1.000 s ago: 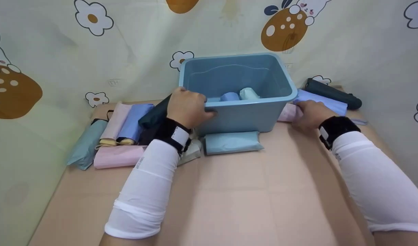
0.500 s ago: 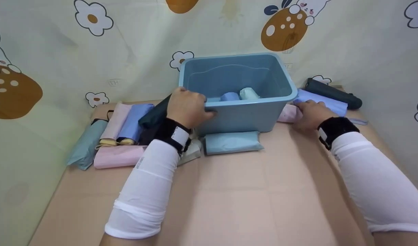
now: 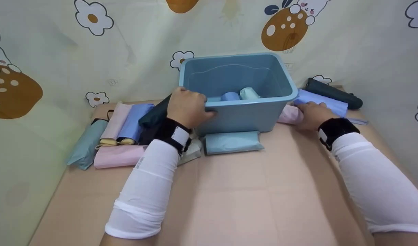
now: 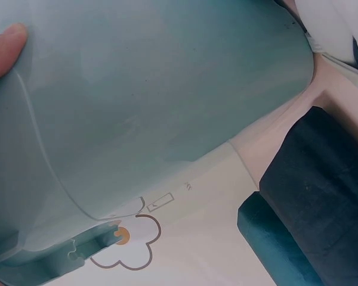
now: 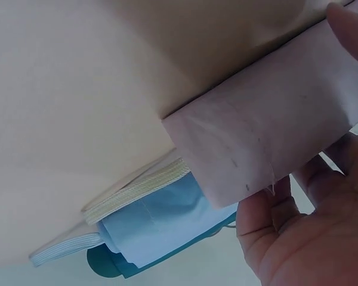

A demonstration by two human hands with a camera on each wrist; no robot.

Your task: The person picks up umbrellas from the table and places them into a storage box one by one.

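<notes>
My left hand point(image 3: 186, 107) grips the front left corner of the blue plastic bin point(image 3: 241, 118); its thumb shows against the bin wall in the left wrist view. Inside the bin lie a blue fabric roll point(image 3: 230, 96) and a pale mint roll point(image 3: 249, 93). To the right of the bin, my right hand point(image 3: 313, 116) holds a pink fabric roll point(image 5: 256, 125), thumb on one side and fingers on the other. A blue roll point(image 3: 326, 102) with an elastic strap lies just behind that hand, and a dark green roll point(image 3: 333, 93) is beyond it.
Several rolls lie left of the bin, among them a teal one point(image 3: 87, 143), a blue one point(image 3: 135, 121) and a pink one point(image 3: 118, 156). A light teal roll point(image 3: 233, 142) sits before the bin. Behind the table point(image 3: 236, 205) hangs a patterned cloth point(image 3: 137, 44).
My right hand has shifted very slightly, and a little more of the pink roll shows beside it. The left hand and the bin stay where they were.
</notes>
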